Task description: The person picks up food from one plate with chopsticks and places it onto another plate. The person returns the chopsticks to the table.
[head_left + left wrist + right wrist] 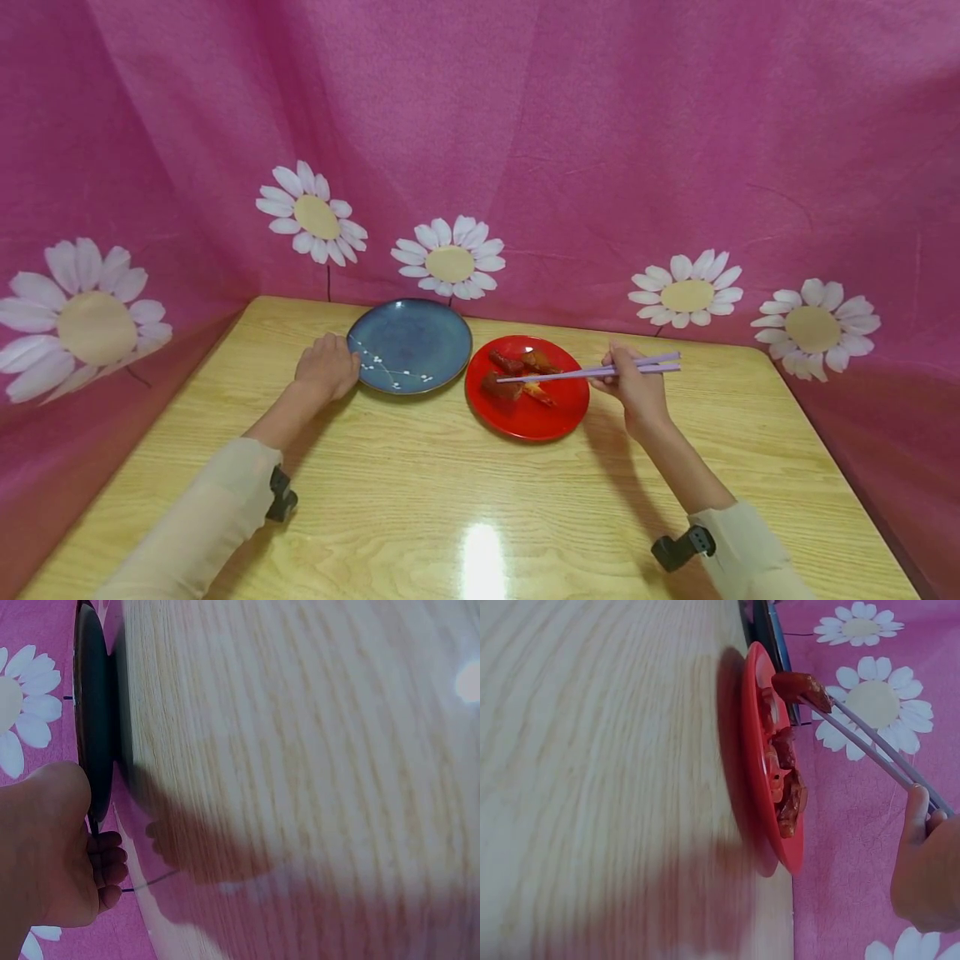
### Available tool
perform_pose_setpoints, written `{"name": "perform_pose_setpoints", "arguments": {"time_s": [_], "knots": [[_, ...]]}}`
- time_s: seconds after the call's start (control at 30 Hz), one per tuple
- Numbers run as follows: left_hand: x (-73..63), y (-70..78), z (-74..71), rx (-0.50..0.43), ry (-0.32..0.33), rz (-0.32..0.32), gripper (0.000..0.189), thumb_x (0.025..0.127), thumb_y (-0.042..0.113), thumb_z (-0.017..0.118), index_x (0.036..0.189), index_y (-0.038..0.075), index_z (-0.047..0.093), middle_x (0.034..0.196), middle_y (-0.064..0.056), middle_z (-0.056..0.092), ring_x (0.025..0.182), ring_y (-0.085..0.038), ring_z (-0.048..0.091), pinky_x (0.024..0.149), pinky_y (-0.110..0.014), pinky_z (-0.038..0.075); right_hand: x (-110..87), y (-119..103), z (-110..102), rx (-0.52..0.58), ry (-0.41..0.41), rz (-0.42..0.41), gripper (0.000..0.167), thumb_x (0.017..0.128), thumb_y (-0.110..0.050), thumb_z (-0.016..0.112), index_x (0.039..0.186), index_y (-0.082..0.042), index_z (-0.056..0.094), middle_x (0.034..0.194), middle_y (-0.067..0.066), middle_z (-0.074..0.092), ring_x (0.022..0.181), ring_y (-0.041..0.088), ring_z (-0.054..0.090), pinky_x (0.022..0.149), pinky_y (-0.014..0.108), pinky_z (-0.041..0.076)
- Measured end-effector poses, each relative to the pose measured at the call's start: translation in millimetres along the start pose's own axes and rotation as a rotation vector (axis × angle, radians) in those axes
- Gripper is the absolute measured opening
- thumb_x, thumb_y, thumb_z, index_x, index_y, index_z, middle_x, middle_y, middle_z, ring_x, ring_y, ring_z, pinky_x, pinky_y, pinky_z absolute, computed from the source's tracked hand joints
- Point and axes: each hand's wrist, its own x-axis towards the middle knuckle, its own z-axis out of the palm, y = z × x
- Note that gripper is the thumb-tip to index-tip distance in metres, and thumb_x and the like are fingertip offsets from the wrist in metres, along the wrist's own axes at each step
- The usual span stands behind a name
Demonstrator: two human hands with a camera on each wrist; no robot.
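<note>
My left hand (324, 367) grips the left rim of a dark blue plate (416, 337) with a white blossom pattern. In the left wrist view its fingers curl beneath the edge of that plate. My right hand (637, 396) holds a pair of light purple chopsticks (581, 372), pointing left over a red plate (528, 429). Between the chopstick tips is a glossy brown piece of meat (804, 689), raised above the red plate in the right wrist view. Several more sauced pieces (786, 802) lie on that plate.
Both plates stand side by side toward the back of a light wood-grain table (420, 500), the blue one on the left. A pink cloth (570, 167) with large daisies hangs behind and at both sides. Light glares off the table's front.
</note>
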Motion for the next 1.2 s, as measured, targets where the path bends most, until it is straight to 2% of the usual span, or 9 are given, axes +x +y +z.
{"name": "perform_pose_setpoints", "arguments": {"time_s": [0.3,0.43,1.2], "knots": [[-0.1,-0.6,0.5,-0.001,0.018,0.01,0.041,0.102,0.021,0.038,0.106,-0.019,0.048,0.096,-0.025,0.047,0.098,-0.043,0.05,0.082,-0.054,0.044,-5.2,4.2,-11.8,-0.011,-0.003,0.024,0.035,0.106,-0.018,0.049,0.077,0.0,0.057,0.06,0.002,0.051,0.053,0.009,0.058,0.066,0.027,0.058],[0.6,-1.4,1.0,0.003,0.013,0.008,0.041,0.102,0.021,0.038,0.106,-0.019,0.048,0.095,-0.025,0.047,0.097,-0.043,0.05,0.081,-0.053,0.045,-5.9,5.3,-14.9,-0.01,-0.007,0.025,0.035,0.106,-0.019,0.049,0.076,-0.003,0.058,0.059,0.002,0.051,0.053,0.008,0.06,0.066,0.027,0.058],[-1.2,1.8,-3.4,-0.008,-0.012,0.001,0.041,0.103,0.021,0.037,0.108,-0.019,0.048,0.096,-0.024,0.045,0.097,-0.042,0.049,0.082,-0.051,0.044,-7.2,9.7,-26.5,-0.01,-0.025,0.052,0.035,0.105,-0.019,0.05,0.077,-0.002,0.059,0.06,0.002,0.055,0.057,0.009,0.065,0.064,0.026,0.057]]}}
